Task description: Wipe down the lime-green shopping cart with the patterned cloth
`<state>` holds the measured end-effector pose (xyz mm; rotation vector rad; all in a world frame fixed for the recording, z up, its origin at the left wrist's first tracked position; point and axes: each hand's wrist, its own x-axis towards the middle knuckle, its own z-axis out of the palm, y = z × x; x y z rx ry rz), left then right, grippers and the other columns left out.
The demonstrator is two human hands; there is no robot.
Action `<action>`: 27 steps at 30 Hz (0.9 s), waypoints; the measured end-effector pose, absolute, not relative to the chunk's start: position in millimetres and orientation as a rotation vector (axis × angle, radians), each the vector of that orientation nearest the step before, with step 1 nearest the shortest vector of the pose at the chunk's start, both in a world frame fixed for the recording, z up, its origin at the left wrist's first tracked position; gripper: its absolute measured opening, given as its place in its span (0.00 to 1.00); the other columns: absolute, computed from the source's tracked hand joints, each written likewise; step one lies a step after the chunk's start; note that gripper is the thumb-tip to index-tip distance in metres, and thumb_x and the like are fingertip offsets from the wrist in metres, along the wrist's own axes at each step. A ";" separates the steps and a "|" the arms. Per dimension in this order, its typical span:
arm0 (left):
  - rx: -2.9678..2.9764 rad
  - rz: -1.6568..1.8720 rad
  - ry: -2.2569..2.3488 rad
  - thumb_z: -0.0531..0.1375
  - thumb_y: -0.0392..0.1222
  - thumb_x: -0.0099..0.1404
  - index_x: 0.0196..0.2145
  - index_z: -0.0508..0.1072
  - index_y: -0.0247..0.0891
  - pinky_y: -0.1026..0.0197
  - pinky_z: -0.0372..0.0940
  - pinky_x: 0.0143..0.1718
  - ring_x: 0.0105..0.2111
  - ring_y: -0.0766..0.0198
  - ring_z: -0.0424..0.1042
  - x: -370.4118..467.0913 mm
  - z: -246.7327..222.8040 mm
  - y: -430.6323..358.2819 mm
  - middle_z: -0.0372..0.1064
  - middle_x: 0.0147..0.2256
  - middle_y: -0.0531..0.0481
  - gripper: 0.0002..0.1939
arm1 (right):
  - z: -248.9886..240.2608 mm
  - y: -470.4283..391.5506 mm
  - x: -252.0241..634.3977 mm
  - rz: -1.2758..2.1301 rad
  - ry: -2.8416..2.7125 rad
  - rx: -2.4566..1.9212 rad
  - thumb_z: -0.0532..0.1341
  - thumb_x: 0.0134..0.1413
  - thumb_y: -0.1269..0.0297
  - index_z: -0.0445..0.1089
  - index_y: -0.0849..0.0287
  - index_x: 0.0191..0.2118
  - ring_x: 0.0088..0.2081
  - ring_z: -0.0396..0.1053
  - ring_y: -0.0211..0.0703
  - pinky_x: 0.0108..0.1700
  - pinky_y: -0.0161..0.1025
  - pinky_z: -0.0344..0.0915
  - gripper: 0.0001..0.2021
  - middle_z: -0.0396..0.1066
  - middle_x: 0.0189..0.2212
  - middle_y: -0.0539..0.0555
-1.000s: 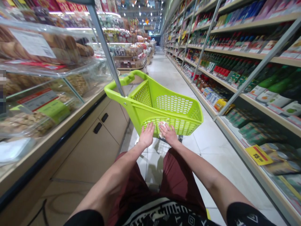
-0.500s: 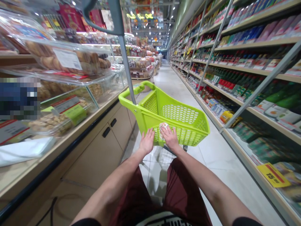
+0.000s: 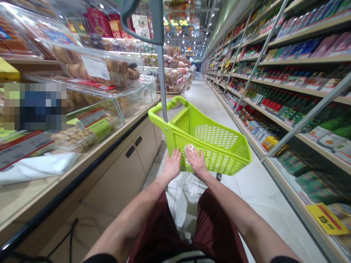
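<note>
A bright green plastic shopping cart [image 3: 238, 148] with perforated sides stands in front of me, handle end to the left. My right hand [image 3: 196, 160] presses a crumpled white cloth [image 3: 188, 149] with reddish marks against the near side wall. Its fingers lie over the cloth and hide part of it. My left hand [image 3: 172, 166] rests flat on the same wall, just left of the cloth, with its fingers stretched out and nothing in them. A grey pole [image 3: 162, 84] rises from the cart's handle end, topped by a grey loop.
On the left runs a counter [image 3: 109, 197] with wooden cabinet doors, bearing clear boxes of baked goods [image 3: 90, 67] and a folded white cloth or bag [image 3: 38, 166]. Tall shelves [image 3: 309, 87] of bottles and packs line the right. A tiled aisle [image 3: 197, 86] stretches ahead. Black cable [image 3: 71, 233] lies lower left.
My view has swung left, so the cart and shelves appear farther right. Both hands, with the cloth under the right one, have slid slightly left along the cart wall.
</note>
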<state>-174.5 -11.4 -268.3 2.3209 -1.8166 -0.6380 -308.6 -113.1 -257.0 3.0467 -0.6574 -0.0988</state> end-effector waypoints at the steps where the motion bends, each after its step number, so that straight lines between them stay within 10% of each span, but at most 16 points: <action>1: 2.317 -0.640 -1.821 0.46 0.31 0.54 0.59 0.45 0.30 0.47 0.35 0.58 0.60 0.58 0.33 -174.9 -268.8 -10.1 0.32 0.61 0.44 0.33 | -263.9 -107.0 -315.5 -0.193 -0.621 3.074 0.47 0.57 0.69 0.61 0.55 0.52 0.57 0.48 0.51 0.54 0.56 0.42 0.18 0.56 0.55 0.54; 27: 2.497 -0.659 -1.461 0.50 0.32 0.50 0.59 0.44 0.30 0.47 0.38 0.58 0.60 0.57 0.34 -115.9 -258.8 0.5 0.32 0.61 0.44 0.37 | -222.8 -118.2 -196.3 0.296 -0.611 3.053 0.47 0.55 0.71 0.57 0.53 0.55 0.59 0.42 0.47 0.57 0.54 0.34 0.21 0.55 0.56 0.51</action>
